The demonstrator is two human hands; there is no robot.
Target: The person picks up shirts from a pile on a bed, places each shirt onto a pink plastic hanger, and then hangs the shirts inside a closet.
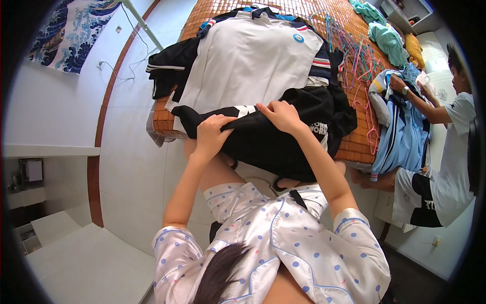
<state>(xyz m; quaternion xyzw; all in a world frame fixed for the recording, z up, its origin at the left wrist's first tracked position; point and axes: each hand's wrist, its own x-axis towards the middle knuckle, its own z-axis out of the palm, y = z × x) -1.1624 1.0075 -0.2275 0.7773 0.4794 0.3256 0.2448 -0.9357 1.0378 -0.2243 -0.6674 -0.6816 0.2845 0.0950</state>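
Note:
A black garment with white print (268,147) hangs over the near edge of the bed, partly across my lap. My left hand (212,133) grips its upper edge on the left, fingers closed over the cloth. On the same edge further right, my right hand (281,115) pinches the fabric. Between the hands the edge looks rolled or folded over. Just beyond lies a white polo shirt (248,61) with dark, striped sleeves and a round blue badge, spread flat over other clothes. A black garment with white stripes (169,68) shows from under its left side.
Beneath the clothes is a bed with a brown tile-like mat (349,144). Many coloured hangers (357,61) lie tangled at the right. Beyond them, another person (435,152) handles a light blue jacket (402,134). Green clothes (387,43) are heaped at the far right. A pale pole (142,23) stands at the left.

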